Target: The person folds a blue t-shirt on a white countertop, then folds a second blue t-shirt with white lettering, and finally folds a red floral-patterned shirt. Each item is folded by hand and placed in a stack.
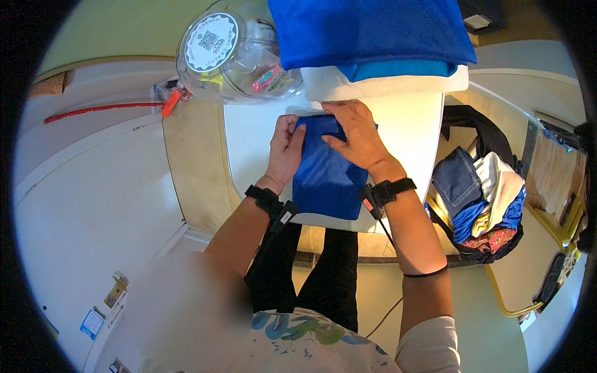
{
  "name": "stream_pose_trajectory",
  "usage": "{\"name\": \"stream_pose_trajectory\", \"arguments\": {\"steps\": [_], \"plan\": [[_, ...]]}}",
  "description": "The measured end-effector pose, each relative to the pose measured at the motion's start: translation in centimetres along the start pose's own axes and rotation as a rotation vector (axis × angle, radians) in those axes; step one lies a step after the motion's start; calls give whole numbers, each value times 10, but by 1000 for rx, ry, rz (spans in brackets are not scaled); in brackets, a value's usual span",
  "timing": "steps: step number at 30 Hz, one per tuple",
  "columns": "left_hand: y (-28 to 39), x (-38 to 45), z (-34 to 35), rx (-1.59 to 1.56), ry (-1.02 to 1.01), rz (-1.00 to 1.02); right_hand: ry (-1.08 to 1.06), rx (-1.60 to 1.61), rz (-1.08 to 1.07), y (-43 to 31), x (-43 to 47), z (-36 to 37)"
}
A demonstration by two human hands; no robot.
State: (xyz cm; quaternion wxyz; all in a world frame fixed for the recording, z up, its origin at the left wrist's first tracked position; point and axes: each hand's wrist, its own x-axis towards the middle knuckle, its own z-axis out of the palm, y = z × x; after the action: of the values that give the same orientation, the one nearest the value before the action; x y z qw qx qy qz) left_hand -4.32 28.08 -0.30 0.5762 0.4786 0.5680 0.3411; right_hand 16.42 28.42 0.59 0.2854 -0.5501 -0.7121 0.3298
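Observation:
A blue piece of fabric (pixel 329 182), roughly rectangular, lies flat on a white table (pixel 252 154), its near edge by the table's front edge. My left hand (pixel 286 149) pinches its far left corner between thumb and fingers. Across the far right part of the fabric rests my right hand (pixel 357 135), thumb and fingers apart; whether its fingertips grip the far edge is unclear. Just beyond both hands, a stack of folded cloths has a large blue one (pixel 373 35) on top, a lighter blue one below and a cream one (pixel 387 86) at the bottom.
Clear plastic containers (pixel 261 70) with small items stand at the back left. To the right, a dark bag (pixel 466 116) holds heaped clothes (pixel 485 200), among them denim. A white door (pixel 93 186) is at the left. A red stick (pixel 102 107) lies beyond it.

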Motion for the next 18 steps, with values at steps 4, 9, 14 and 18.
{"name": "stream_pose_trajectory", "arguments": {"steps": [4, 9, 14, 18], "plan": [[3, 0, -3, -46, -12, -26, -178, -45, 15, 2, 5, -5], [-4, -1, -10, 58, 32, -12, -201, -51, 106, 21, -9, -15], [-22, 7, -5, 182, 120, 54, -66, -222, 129, 26, -15, -11], [-20, 2, -6, 388, 157, 23, 90, -425, 101, 23, -14, -4]]}}
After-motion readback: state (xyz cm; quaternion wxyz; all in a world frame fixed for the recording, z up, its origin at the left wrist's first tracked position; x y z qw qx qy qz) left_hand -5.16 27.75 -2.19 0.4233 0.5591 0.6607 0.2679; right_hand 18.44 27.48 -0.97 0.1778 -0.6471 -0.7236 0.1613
